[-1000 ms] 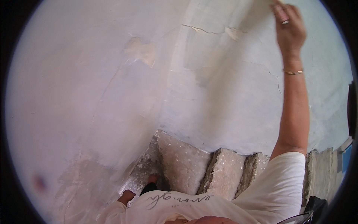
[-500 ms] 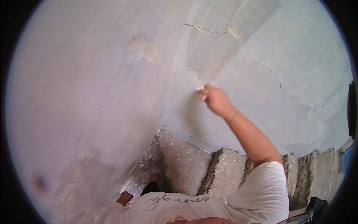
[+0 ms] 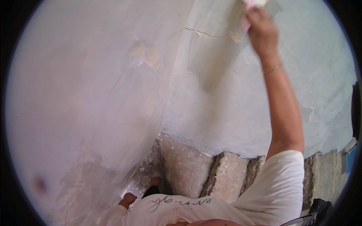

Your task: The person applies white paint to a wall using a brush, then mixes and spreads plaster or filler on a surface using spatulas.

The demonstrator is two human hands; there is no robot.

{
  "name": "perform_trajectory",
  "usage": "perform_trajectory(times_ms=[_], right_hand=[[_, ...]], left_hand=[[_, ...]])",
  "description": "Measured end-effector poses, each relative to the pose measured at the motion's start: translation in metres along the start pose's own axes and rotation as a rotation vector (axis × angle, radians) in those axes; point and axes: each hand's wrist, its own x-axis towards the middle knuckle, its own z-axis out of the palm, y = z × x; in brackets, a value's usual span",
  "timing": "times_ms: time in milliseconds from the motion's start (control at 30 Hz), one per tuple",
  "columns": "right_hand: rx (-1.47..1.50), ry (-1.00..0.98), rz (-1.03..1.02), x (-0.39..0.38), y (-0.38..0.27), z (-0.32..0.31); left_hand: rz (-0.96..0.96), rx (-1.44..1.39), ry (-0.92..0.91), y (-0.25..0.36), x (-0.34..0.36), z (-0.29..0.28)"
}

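Note:
High on the pale blue wall (image 3: 233, 113), my right hand (image 3: 262, 32) is closed around the pink handle of a brush (image 3: 260, 3). The brush's whitish head is cut off by the top edge of the view. A darker, streaked patch (image 3: 207, 71) of wall lies below and left of the hand. My left hand (image 3: 129, 198) hangs low beside my shirt, its fingers looking curled. What it may hold is hidden.
Rough concrete steps (image 3: 186, 165) run along the wall's foot to the right. A wall (image 3: 83, 94) on the left meets the other at a corner. Cracks and a peeled patch (image 3: 145, 54) mark the surfaces. My bare foot (image 3: 155, 181) shows below the corner.
My right hand has swept up and to the right with the brush, from the lower end of the streaked patch to the view's top. My left hand stays low.

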Motion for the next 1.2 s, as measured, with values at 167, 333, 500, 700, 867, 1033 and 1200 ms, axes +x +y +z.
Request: perform_trajectory(times_ms=[167, 333, 500, 700, 867, 1033, 1200], right_hand=[[0.472, -0.357, -0.173, -0.144, -0.128, -0.009], [0.787, -0.874, 0.043, -0.208, -0.174, -0.012], [0.9, -0.674, 0.381, -0.114, -0.126, 0.02], [0.43, 0.107, 0.185, 0.064, -0.036, -0.01], [0.471, 0.287, 0.046, 0.089, -0.045, 0.028], [0.387, 0.03, -0.192, -0.049, -0.14, 0.069], [0.76, -0.52, -0.195, -0.181, -0.241, 0.042]], left_hand=[[-0.037, -0.067, -0.033, 0.006, -0.017, -0.004], [-0.119, -0.077, -0.077, -0.006, -0.014, 0.009], [-0.148, -0.027, 0.023, -0.044, -0.011, 0.018], [0.074, 0.103, -0.037, -0.016, -0.003, 0.007], [0.04, 0.07, -0.049, 0.007, 0.008, 0.01], [-0.103, -0.13, -0.057, 0.007, -0.013, 0.006], [-0.222, -0.109, -0.068, -0.021, -0.022, 0.027]])
